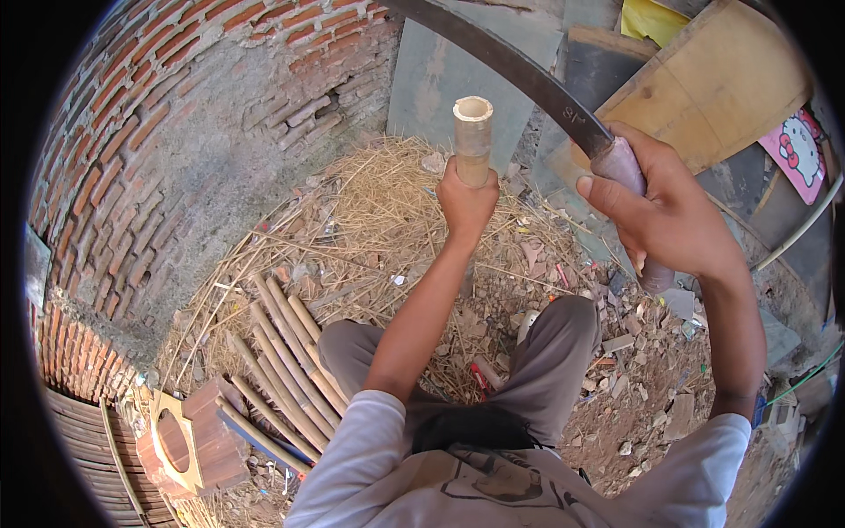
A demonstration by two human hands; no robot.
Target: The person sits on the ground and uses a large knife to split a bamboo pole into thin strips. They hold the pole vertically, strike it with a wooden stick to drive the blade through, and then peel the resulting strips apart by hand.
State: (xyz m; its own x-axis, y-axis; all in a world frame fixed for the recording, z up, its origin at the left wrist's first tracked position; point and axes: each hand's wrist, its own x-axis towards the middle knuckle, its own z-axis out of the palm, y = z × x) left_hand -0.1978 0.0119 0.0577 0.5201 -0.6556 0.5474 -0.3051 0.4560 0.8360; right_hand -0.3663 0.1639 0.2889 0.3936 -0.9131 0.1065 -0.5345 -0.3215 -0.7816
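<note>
My left hand (467,201) is wrapped round a pale bamboo tube (473,145), held upright in front of me with its hollow cut end facing up. My right hand (673,207) grips the light pinkish handle of a machete (519,70), raised to the right of the tube. Its long, dark, curved blade reaches up and left, above the bamboo and apart from it. The lower part of the tube is mostly hidden behind my left hand and forearm.
Several bamboo poles (295,365) lie to my left, near a brown wooden board (207,436). A brick wall (176,132) rises at the left. Straw (378,198) and rubble (634,387) cover the ground. Leaning boards (704,88) stand at the far right.
</note>
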